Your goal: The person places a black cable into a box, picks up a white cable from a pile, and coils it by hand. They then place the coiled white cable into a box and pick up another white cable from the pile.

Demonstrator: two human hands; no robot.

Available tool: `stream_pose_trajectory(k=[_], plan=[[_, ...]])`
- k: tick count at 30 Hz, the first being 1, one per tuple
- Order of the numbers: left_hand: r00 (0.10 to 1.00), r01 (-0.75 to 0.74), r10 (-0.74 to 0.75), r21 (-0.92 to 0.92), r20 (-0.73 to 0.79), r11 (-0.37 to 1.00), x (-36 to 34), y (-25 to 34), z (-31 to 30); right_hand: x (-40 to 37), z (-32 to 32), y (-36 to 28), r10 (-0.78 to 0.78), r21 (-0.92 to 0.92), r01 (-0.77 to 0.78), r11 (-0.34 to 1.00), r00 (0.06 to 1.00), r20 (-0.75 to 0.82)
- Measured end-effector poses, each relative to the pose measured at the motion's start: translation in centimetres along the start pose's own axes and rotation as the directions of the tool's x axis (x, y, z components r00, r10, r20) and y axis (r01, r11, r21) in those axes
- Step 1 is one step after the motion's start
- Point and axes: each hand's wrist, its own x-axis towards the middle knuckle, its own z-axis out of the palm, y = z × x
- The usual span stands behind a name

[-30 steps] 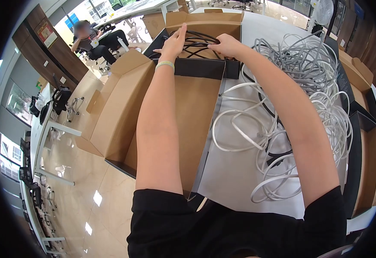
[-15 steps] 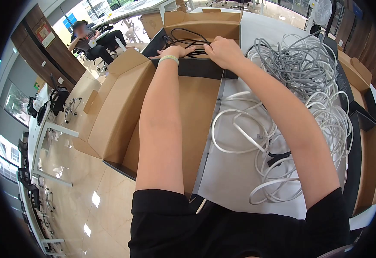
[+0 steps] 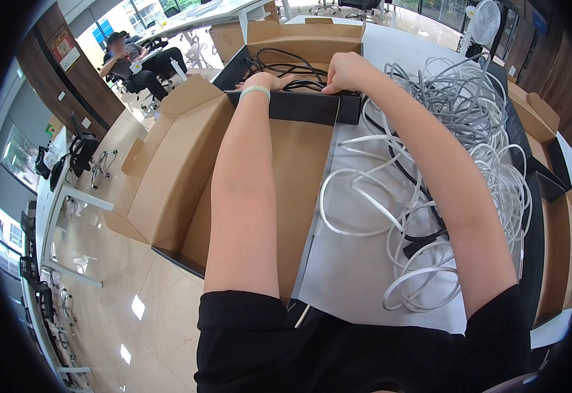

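My left hand (image 3: 271, 82), with a pale band at the wrist, reaches into the far cardboard box (image 3: 305, 36). Its fingers lie outstretched against a coil of black cable (image 3: 290, 55). Over the right side of that box, my right hand (image 3: 346, 71) is closed in a pinch on a strand of the black cable. More black cable (image 3: 398, 167) runs across the table beneath my right forearm, near a black plug (image 3: 419, 247). Just in front of the far box, a long open box (image 3: 299, 177) lies under my left arm.
Tangled grey cables (image 3: 453, 98) and white cables (image 3: 495, 180) cover the white table's (image 3: 355, 262) right part. Open boxes (image 3: 559, 255) stand along the right edge. A seated person (image 3: 139, 62) is at the back left. Tiled floor (image 3: 148, 281) shows on the left.
My right hand has moved slightly right and down toward the far box's right edge. A longer length of black cable now shows on the table beside the boxes. My left hand stays inside the box.
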Motion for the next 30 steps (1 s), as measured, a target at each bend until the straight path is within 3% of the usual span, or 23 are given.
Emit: stream_pose_trajectory(k=[4, 6, 7, 11, 13, 16, 17, 18, 19, 22, 24, 26, 28, 30], plan=[[0.998, -0.06, 0.061, -0.064, 0.015, 0.996, 0.6, -0.1, 0.2, 0.4, -0.4, 0.2, 0.143, -0.155, -0.136, 0.978, 0.989, 0.035], [0.987, 0.077, -0.064, -0.081, 0.15, 0.994, 1.9, -0.1, 0.7, 0.2, 0.9, 0.2, 0.165, -0.129, -0.163, 0.978, 0.986, 0.002], [0.987, -0.132, 0.149, -0.219, 0.062, 0.967, -5.3, 0.9, -1.2, 0.2, 1.6, 0.3, 0.182, -0.106, -0.184, 0.977, 0.983, -0.028], [0.997, -0.03, 0.038, -0.11, 0.07, 0.993, -3.3, 1.1, -0.2, 0.7, 2.8, 0.6, 0.186, -0.139, -0.195, 0.971, 0.979, -0.079], [0.986, -0.001, 0.061, -0.357, 0.157, 0.934, -2.0, 0.7, 0.2, 0.4, 2.3, 0.3, 0.2, -0.164, -0.206, 0.965, 0.978, -0.051], [0.957, 0.084, 0.126, -0.667, 0.261, 0.74, -0.7, 0.2, 0.1, 1.0, 2.4, -0.1, 0.218, -0.223, -0.217, 0.95, 0.976, -0.021], [0.957, 0.083, 0.126, -0.665, 0.26, 0.742, -1.1, 0.4, 0.0, 1.4, 2.6, 0.0, 0.224, -0.258, -0.22, 0.941, 0.975, -0.013], [0.991, 0.057, -0.008, -0.369, 0.133, 0.928, -2.0, 0.7, -0.2, 1.8, 2.8, 0.0, 0.226, -0.254, -0.222, 0.941, 0.974, -0.014], [0.996, 0.086, -0.087, -0.028, -0.038, 0.996, -2.8, 1.0, -0.4, 2.1, 3.1, 0.1, 0.226, -0.251, -0.229, 0.941, 0.973, -0.039], [0.997, 0.081, -0.081, -0.005, 0.018, 0.997, -4.0, 1.3, -1.0, 2.1, 3.3, 0.9, 0.198, -0.244, -0.208, 0.947, 0.978, -0.064], [0.999, 0.029, -0.028, 0.026, -0.032, 0.999, -2.2, 0.9, -0.3, 2.2, 3.2, 1.8, 0.17, -0.244, -0.181, 0.953, 0.983, -0.066], [0.994, -0.001, -0.003, -0.038, -0.111, 0.999, -2.7, 0.9, -0.1, 2.4, 3.2, 2.4, 0.13, -0.162, -0.107, 0.981, 0.982, 0.136], [0.987, -0.061, 0.054, -0.043, -0.153, 0.997, -2.0, 0.8, 0.0, 2.6, 3.1, 2.4, 0.119, -0.182, -0.089, 0.979, 0.979, 0.164], [0.983, 0.029, -0.031, -0.01, -0.18, 1.0, -6.2, 2.0, -1.0, 3.3, 3.7, 2.6, 0.129, -0.271, -0.064, 0.96, 0.966, 0.226]])
